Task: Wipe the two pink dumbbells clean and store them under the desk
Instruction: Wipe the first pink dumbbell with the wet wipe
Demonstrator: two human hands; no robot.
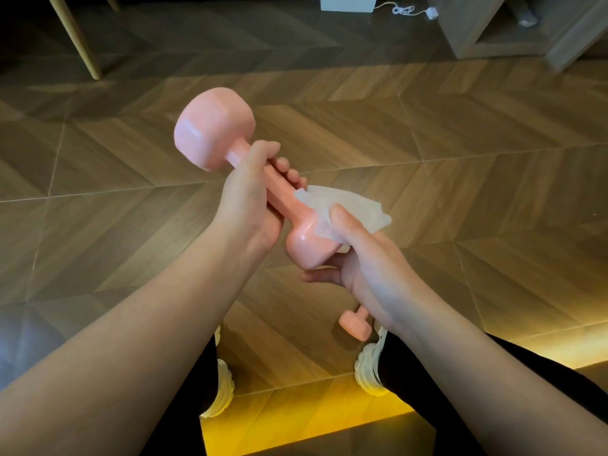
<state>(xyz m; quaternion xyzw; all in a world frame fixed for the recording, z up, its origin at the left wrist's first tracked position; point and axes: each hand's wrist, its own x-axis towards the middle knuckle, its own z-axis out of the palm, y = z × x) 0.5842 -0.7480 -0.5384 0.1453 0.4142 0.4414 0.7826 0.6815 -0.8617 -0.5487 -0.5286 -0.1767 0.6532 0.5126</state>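
A pink dumbbell (215, 126) is held up in the air, tilted, its far head up left and its near head low in the middle. My left hand (246, 199) grips its handle. My right hand (362, 258) wraps the near head, the thumb pressing a white wet wipe (348, 205) onto it. That head looks wet and shiny. The second pink dumbbell (355, 324) lies on the floor below my right wrist, partly hidden by the arm.
Wooden herringbone floor (460, 159) all around. My two feet in white shoes (370, 373) stand below. A wooden furniture leg (75, 37) rises at the far left. A grey shelf unit (513, 31), a white box (348, 3) and a white cable (408, 9) sit at the back.
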